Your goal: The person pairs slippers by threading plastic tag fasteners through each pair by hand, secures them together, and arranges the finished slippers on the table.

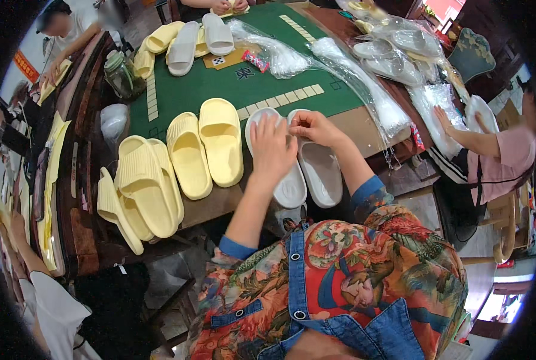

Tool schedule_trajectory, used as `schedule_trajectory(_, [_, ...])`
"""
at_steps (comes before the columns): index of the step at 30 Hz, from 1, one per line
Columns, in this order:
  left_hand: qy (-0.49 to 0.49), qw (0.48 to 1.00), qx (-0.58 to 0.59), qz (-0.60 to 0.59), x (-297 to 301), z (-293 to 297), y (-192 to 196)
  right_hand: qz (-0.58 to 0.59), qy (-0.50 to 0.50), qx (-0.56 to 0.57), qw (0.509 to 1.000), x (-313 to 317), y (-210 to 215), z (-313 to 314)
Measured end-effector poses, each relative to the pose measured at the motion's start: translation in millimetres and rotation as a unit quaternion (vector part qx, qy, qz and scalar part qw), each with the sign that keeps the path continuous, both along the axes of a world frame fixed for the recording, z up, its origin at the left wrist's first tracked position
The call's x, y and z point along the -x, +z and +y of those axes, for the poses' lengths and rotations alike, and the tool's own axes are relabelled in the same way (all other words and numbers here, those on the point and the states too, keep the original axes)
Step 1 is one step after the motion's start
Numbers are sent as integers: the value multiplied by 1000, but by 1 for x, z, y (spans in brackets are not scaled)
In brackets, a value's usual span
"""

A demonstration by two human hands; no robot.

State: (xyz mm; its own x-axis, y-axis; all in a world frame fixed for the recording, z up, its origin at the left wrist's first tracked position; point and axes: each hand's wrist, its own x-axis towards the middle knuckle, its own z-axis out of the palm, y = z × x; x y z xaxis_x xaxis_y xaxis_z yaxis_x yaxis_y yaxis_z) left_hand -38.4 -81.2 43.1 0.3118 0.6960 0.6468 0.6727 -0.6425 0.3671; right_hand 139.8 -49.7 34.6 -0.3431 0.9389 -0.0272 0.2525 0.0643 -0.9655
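Note:
Two pale grey slide slippers stand side by side at the table's near edge, toes pointing away from me. My left hand lies over the strap of the left grey slipper, its fingers stretched out. At the strap of the right grey slipper, my right hand has thumb and fingertips pinched together; whatever is between them is too small to make out. Just left is a pair of yellow slippers. Farther left, several more yellow slippers lean against one another.
A green mat covers the table, with more yellow slippers and grey slippers at its far left. Clear plastic bags lie right. A glass jar stands left. Co-workers sit around, one in pink at right.

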Motion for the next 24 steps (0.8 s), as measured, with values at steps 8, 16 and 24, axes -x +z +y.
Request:
schedule_trajectory(8, [-69, 989, 130, -3, -7, 52, -19, 71, -141, -75, 985, 6, -2, 9])
schedule_trajectory(16, [2, 999, 28, -21, -11, 39, -24, -126, -141, -340, 921, 7, 44, -19])
schedule_trajectory(24, [-60, 995, 14, -79, -3, 28, -8, -211, -69, -286, 932, -8, 11, -26])
